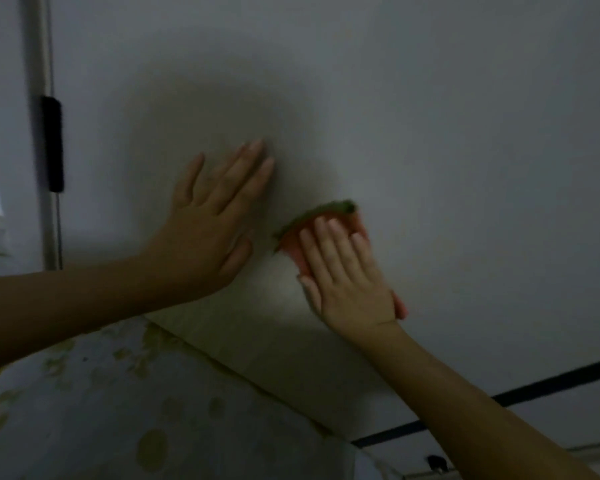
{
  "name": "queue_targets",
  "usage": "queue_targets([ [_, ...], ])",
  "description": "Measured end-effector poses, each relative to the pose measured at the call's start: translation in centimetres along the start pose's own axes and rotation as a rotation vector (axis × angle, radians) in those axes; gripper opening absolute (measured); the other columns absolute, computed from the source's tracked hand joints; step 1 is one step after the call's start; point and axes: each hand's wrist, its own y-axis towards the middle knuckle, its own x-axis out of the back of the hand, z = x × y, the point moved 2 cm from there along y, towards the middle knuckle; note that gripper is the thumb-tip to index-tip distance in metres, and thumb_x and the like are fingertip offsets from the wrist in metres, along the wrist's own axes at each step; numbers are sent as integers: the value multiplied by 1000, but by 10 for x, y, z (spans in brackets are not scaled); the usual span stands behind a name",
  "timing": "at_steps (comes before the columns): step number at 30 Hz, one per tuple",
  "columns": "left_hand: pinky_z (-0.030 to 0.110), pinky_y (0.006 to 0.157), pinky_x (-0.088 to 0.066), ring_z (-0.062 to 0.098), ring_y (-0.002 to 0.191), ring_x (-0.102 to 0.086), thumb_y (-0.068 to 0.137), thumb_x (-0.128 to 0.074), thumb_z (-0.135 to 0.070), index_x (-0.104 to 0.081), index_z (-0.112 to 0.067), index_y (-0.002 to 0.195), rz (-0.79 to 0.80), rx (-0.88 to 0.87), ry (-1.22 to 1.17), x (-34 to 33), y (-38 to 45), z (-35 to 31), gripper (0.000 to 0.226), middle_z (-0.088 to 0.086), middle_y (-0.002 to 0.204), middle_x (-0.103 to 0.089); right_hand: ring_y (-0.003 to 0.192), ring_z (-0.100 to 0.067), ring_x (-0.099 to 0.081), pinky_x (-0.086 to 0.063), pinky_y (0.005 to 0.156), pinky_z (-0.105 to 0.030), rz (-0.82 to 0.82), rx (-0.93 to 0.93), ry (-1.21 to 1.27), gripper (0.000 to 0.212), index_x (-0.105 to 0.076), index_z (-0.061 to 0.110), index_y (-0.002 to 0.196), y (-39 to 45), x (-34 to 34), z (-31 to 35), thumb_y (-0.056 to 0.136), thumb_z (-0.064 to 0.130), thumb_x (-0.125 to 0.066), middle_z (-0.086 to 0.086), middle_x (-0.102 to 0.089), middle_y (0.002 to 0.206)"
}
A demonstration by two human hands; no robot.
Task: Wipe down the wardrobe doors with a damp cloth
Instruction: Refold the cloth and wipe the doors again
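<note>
Forearms reach up from the near edge — we are mid-wipe on the door (430, 116).
Our right hand (352, 284) presses the pink, green-edged cloth (328, 218) flat with straight fingers; our left hand (210, 216) lies open beside it, bracing the panel. Next, we judge, the cloth must sweep to unwiped areas — perhaps toward the dark handle (52, 143) at the left edge.
</note>
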Motion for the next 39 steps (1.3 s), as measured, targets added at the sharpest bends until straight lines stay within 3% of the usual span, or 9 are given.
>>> queue_targets([
  [4, 50, 113, -12, 28, 144, -15, 82, -41, -30, -18, -5, 149, -80, 180, -100, -1, -6, 1, 75, 18, 156, -17, 147, -22, 4, 2, 120, -36, 84, 107, -13, 72, -8, 3, 150, -5, 1, -4, 97, 39, -39, -13, 7, 159],
  [7, 51, 113, -12, 31, 144, -16, 82, -41, -28, -16, -6, 149, -103, 291, -132, -3, -12, 11, 75, 18, 157, -15, 147, -26, -1, -1, 120, -38, -8, -68, 17, 71, -15, 0, 149, 20, 17, -18, 94, 35, -44, -14, -15, 153],
  [11, 53, 113, -12, 30, 143, -15, 82, -42, -26, -17, -4, 149, -172, 358, -180, -1, -8, 35, 75, 19, 155, -16, 141, -39, -12, 1, 119, -43, -101, -241, 17, 68, -16, -5, 146, 105, 27, -19, 97, 35, -43, -20, -11, 149],
  [16, 58, 109, -19, 30, 139, -17, 84, -43, -25, -19, 0, 146, -307, 490, -229, -3, -17, 57, 72, 21, 151, -19, 142, -34, -13, 1, 119, -41, 30, 142, 11, 64, -26, 2, 146, 120, 8, 22, 97, 38, -43, -19, -12, 153],
  [20, 60, 110, -18, 33, 138, -19, 86, -40, -24, -15, -1, 147, -309, 608, -295, -9, -28, 69, 69, 25, 152, -20, 143, -32, -14, 3, 119, -40, 133, 411, -25, 62, -26, 3, 146, 111, 15, 1, 97, 39, -37, -18, -13, 155],
  [23, 56, 112, -12, 29, 138, -18, 87, -38, -26, -15, -3, 149, -308, 706, -344, -9, -32, 79, 69, 21, 153, -20, 142, -34, -19, -4, 119, -42, 36, 338, 11, 60, -31, 1, 145, 164, 36, -25, 97, 34, -41, -21, -18, 151],
  [28, 57, 112, -12, 27, 136, -23, 86, -39, -29, -16, -4, 148, -344, 725, -343, -14, -33, 90, 70, 20, 149, -31, 144, -39, -9, -3, 119, -47, -10, 176, -41, 64, -16, -1, 149, 249, 38, -2, 100, 36, -32, -27, -12, 154],
  [35, 40, 115, -1, 24, 138, -25, 85, -41, -28, -27, -4, 146, -387, 740, -382, -9, -33, 93, 67, 15, 148, -36, 144, -31, -15, -6, 119, -42, 184, 586, -29, 66, -26, 0, 147, 189, 23, 14, 95, 39, -39, -21, -18, 153],
  [39, 40, 116, 0, 25, 139, -27, 86, -37, -28, -28, -3, 146, -406, 760, -428, -2, -43, 100, 66, 13, 147, -37, 144, -34, -16, -9, 119, -46, 84, 465, -29, 64, -26, -1, 146, 231, 48, -18, 96, 36, -38, -25, -19, 152],
])
